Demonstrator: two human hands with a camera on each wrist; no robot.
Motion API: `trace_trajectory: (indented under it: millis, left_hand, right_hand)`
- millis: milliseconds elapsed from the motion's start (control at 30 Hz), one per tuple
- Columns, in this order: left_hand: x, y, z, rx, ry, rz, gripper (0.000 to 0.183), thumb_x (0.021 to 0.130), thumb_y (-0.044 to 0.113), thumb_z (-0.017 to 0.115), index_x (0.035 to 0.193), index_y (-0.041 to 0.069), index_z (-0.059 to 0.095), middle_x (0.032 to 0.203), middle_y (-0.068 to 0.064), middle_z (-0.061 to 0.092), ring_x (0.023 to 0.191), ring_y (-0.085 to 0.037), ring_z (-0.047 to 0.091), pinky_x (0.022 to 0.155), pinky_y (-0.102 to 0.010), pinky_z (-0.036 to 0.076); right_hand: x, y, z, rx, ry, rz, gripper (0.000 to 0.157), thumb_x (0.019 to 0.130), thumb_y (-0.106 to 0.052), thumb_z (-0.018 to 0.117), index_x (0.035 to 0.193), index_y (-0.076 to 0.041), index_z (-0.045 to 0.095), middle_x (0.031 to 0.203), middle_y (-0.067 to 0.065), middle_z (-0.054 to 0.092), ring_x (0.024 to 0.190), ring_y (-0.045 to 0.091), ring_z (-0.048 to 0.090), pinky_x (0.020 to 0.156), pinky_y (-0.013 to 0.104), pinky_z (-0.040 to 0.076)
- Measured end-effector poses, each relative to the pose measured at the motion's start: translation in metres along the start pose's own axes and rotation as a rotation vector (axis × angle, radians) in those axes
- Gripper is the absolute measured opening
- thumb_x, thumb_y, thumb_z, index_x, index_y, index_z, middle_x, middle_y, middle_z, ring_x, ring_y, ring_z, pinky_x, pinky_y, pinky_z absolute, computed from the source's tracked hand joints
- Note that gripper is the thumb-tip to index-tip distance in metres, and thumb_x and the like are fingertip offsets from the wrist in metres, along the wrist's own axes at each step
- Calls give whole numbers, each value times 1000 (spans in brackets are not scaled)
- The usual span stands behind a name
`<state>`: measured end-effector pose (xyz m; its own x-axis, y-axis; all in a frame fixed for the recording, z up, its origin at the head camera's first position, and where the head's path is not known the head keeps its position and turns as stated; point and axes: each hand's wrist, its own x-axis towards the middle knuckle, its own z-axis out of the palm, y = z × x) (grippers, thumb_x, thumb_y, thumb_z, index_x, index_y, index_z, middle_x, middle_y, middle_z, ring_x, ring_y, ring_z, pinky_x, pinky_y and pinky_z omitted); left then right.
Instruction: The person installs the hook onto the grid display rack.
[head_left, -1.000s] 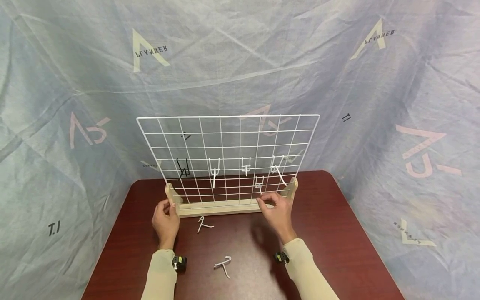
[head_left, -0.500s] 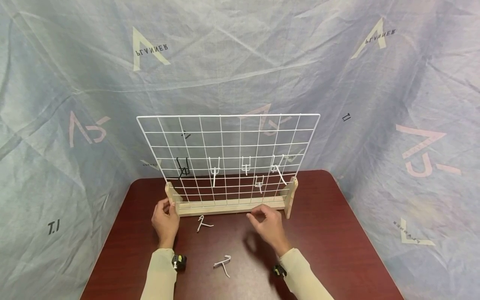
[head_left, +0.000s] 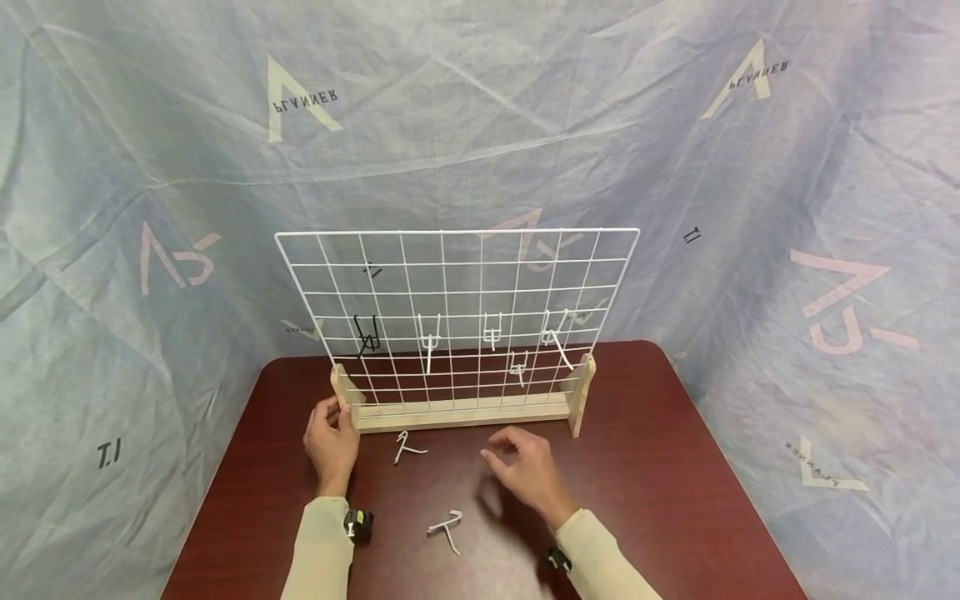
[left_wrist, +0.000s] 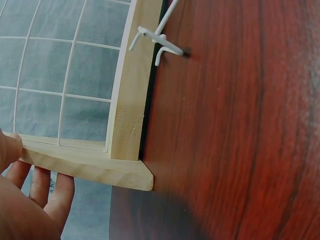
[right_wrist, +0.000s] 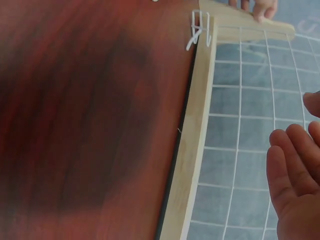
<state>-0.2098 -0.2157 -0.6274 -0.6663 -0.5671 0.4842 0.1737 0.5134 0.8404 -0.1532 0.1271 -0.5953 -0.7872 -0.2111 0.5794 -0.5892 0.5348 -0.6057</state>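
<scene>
A white wire grid panel (head_left: pixel 460 283) stands upright in a pale wooden stand (head_left: pixel 465 413). My left hand (head_left: pixel 332 442) grips the stand's left side piece (left_wrist: pixel 90 165), thumb on one face and fingers on the other. In front of the stand, over the table, my right hand (head_left: pixel 527 468) is held with loosely bent fingers and nothing in them. On the grid hang a black hook (head_left: pixel 367 340) and several white hooks (head_left: pixel 429 342), one of them (head_left: pixel 518 367) lower than the others. Two loose white hooks, one near the stand (head_left: pixel 405 448) and one nearer me (head_left: pixel 447 529), lie on the table.
The dark red wooden table (head_left: pixel 645 467) has rounded far corners. Grey printed fabric (head_left: pixel 465 125) hangs behind it and on both sides. A dark wrist camera (head_left: pixel 359 526) sits at my left cuff, another (head_left: pixel 558 559) at my right.
My right hand has drawn back from the lower white hook on the grid, coming toward me and slightly left over the table. My left hand has stayed on the stand.
</scene>
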Motion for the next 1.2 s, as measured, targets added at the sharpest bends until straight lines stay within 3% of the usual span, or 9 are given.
trace_trajectory:
  millis: [400, 733, 900, 1067, 1200]
  left_hand:
    - [2, 3, 0, 2, -9, 5, 21, 95, 1, 75, 115, -1, 72, 109, -23, 73, 98, -41, 75, 79, -8, 42]
    - [3, -1, 0, -4, -34, -25, 22, 95, 0, 74, 117, -1, 72, 112, -22, 73, 99, -39, 75, 78, -5, 41]
    - [3, -2, 0, -23, -58, -66, 25, 97, 3, 73, 122, 1, 71, 115, -21, 73, 102, -39, 74, 82, -17, 50]
    - [3, -2, 0, -39, -70, -128, 27, 98, 6, 73, 124, 3, 71, 117, -19, 74, 104, -35, 73, 86, -35, 54]
    - [4, -2, -1, -65, -69, -160, 27, 97, 6, 73, 124, 3, 72, 116, -18, 73, 103, -31, 71, 85, -34, 55]
  right_hand:
    - [-20, -12, 12, -5, -110, -26, 25, 80, -12, 91, 97, -10, 73, 92, 7, 78, 78, 25, 76, 70, 36, 65]
    - [-46, -30, 30, -27, -270, -16, 25, 81, -19, 92, 97, -11, 75, 92, 3, 79, 80, 17, 76, 72, 24, 61]
    - [-58, -35, 40, -48, -328, 7, 22, 81, -20, 91, 95, -13, 75, 90, -2, 77, 80, 9, 72, 72, 16, 55]
    - [-67, -39, 49, -93, -332, 2, 24, 76, -22, 93, 89, -16, 73, 81, -6, 70, 70, -1, 58, 64, 9, 43]
    - [-72, -42, 54, -130, -307, 9, 25, 74, -21, 94, 85, -18, 72, 77, -10, 66, 68, -8, 49, 60, 7, 39]
